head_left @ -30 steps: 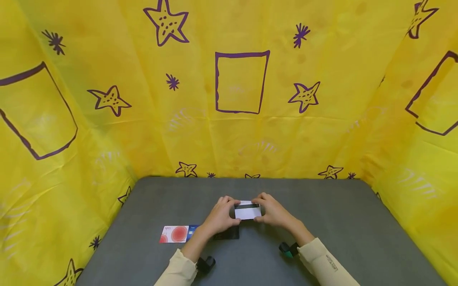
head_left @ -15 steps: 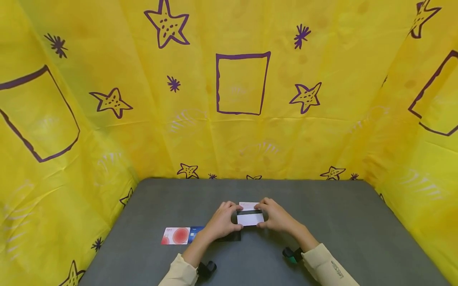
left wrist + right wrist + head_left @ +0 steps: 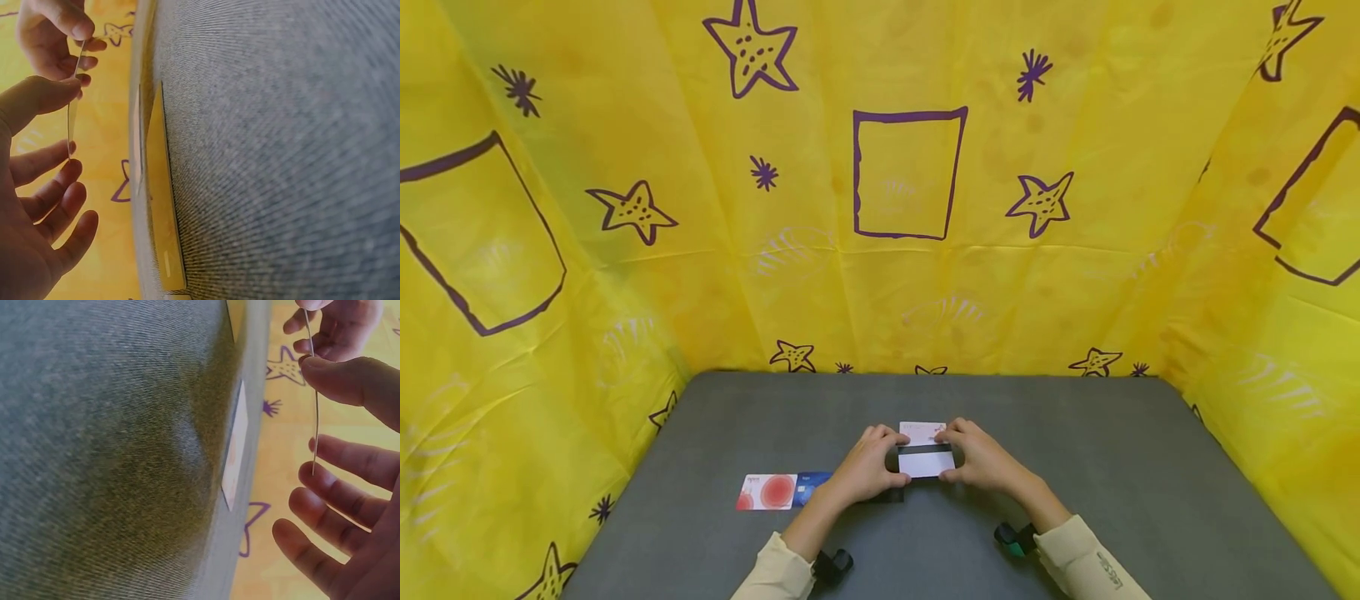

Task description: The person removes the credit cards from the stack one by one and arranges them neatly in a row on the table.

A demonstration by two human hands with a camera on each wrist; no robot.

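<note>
Both hands hold up a white bank card (image 3: 925,464) with a dark magnetic stripe, one at each short end. My left hand (image 3: 868,467) pinches its left end between thumb and fingertips. At the other end my right hand (image 3: 985,458) does likewise. Seen edge-on in the right wrist view, the card (image 3: 317,415) is apart from the table. Just beyond it, a white card with pinkish print (image 3: 917,431) lies flat. Under my left forearm lies a black card (image 3: 891,496), partly hidden; its glossy face (image 3: 164,206) reflects yellow in the left wrist view.
Left of the black card lie a blue card (image 3: 809,483), partly covered by my arm, and a white card with a red circle (image 3: 767,492), in a row. The grey table (image 3: 1112,467) meets a yellow patterned curtain (image 3: 910,308) at back and sides.
The held card has come slightly toward me, both hands with it. More of the white card with pinkish print now shows beyond it. The cards on the left lie as before.
</note>
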